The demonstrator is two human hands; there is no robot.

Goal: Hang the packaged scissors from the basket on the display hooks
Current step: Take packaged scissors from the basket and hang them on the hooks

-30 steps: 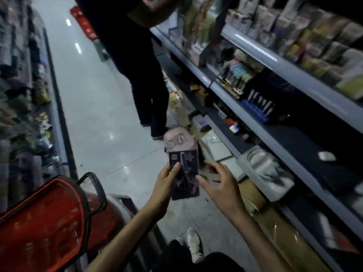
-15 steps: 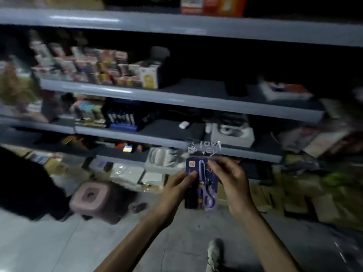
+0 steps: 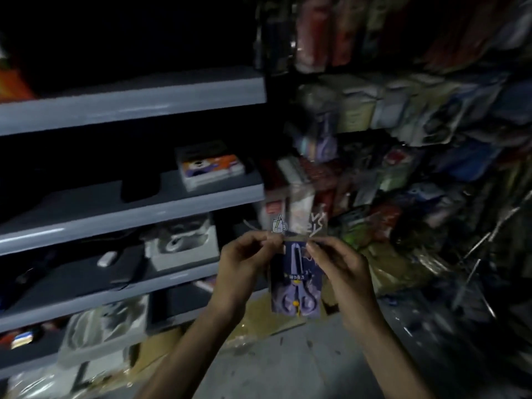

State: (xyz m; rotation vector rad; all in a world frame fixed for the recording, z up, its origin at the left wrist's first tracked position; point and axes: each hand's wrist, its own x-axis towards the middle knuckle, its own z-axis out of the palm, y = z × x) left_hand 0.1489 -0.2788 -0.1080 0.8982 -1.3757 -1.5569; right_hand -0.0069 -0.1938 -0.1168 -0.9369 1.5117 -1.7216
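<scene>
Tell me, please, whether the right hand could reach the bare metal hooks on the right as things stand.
Probably yes: nothing stands between the right hand and the metal hooks, though it pinches the scissors pack with the left hand.

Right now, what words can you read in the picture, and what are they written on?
Possibly "ey": white letters on the clear top flap of the scissors package, pinched by the left hand and right hand; the rest is blurred.
Yellow band on the same package: Chinese characters, too small to read.
The cartoon box and hanging packs: print too blurred to read.
</scene>
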